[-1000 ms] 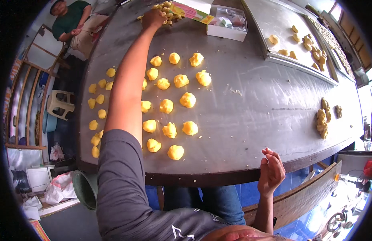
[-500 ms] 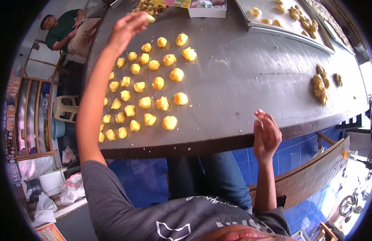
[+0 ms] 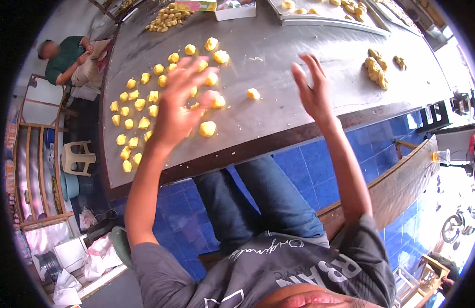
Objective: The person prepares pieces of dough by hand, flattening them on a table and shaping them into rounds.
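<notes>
At the far left stands a wooden rack (image 3: 36, 169), with a seated person (image 3: 63, 62) in a dark green top beyond the desk's end and a beige stool (image 3: 78, 158) lower down. The metal desk (image 3: 281, 82) begins just right of these, its left part covered by yellow dough balls (image 3: 208, 129) in loose rows, small ones toward the left edge and larger ones toward the right. Behind them, near the far edge, lies a heap of small tan pieces (image 3: 165, 19). The left hand (image 3: 177, 115) is over the right part of the rows, fingers spread and slightly blurred, gripping nothing visible; balls show between and beyond the fingers, and whether it touches any I cannot tell. Past the heap sits an open white box (image 3: 236, 11). A lone yellow ball (image 3: 253, 94) lies apart from the rows, between the two hands. The right hand (image 3: 315, 97) is raised near the front edge, thumb and fingers apart, nothing in its grasp. Farther back is a tray (image 3: 335, 25) holding rounded tan pieces, and at the right lie brownish dough lumps (image 3: 376, 73) with a smaller lump (image 3: 400, 62) just beside them.
</notes>
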{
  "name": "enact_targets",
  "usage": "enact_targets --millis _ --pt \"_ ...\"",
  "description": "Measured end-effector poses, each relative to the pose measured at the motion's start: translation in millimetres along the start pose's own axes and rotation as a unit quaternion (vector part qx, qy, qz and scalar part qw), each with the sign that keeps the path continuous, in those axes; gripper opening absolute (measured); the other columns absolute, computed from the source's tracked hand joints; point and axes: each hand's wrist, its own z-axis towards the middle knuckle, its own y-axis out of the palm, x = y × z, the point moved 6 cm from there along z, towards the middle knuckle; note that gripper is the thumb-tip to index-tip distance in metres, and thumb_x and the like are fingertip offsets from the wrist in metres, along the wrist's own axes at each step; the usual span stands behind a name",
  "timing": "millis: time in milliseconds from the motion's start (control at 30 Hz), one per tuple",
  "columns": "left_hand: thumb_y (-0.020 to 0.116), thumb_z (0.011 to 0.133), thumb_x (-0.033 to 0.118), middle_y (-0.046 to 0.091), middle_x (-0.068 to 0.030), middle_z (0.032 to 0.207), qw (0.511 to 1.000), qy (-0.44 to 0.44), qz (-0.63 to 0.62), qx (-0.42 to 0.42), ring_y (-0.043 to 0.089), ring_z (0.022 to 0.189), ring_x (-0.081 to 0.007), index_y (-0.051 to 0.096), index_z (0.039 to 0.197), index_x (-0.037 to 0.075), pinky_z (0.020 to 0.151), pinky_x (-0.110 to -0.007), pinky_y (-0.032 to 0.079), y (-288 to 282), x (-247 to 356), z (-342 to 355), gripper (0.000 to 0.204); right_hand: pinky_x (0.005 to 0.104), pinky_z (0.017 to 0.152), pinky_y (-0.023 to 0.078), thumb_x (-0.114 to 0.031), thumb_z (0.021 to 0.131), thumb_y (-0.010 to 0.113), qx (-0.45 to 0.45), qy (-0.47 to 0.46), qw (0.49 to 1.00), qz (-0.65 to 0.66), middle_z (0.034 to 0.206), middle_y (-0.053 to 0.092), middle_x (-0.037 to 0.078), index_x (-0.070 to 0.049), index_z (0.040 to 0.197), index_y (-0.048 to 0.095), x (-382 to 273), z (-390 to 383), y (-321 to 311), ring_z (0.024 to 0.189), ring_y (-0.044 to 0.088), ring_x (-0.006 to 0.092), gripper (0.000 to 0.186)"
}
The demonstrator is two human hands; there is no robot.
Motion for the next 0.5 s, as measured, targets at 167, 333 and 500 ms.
enact_targets --millis 167,333,500 --pt "0.053 0.086 0.007 0.056 -0.0126 0.118 0.976 -0.143 0.018 0.165 0.048 0.115 -0.0228 0.06 0.108 0.001 0.097 -0.035 0.037 -79 -59 -100 0.024 0.0582 0.104 0.008 -0.064 0.084 0.035 -0.095 -0.146 0.941 -0.289 0.138 0.031 0.018 -0.004 0.132 0.036 -7 34 119 0.129 0.024 0.0374 0.077" --pt "0.056 0.083 0.004 0.057 -0.0106 0.114 0.923 -0.274 0.116 0.243 0.051 0.105 -0.0217 0.061 0.106 0.002 0.084 -0.033 0.04 -94 -93 -219 0.023 0.0567 0.107 -0.001 -0.07 0.083 0.023 -0.234 -0.169 0.886 -0.363 0.143 0.025 0.013 -0.007 0.137 0.028 15 15 169 0.134 0.015 0.0352 0.083" --pt "0.058 0.082 0.004 0.057 -0.0093 0.112 0.902 -0.283 0.119 0.302 0.05 0.103 -0.0213 0.061 0.105 0.001 0.078 -0.033 0.039 -89 -105 -250 0.024 0.056 0.106 -0.005 -0.075 0.079 0.024 -0.3 -0.072 0.861 -0.405 0.146 0.016 0.015 -0.006 0.14 0.019 41 33 175 0.135 0.006 0.0385 0.092"
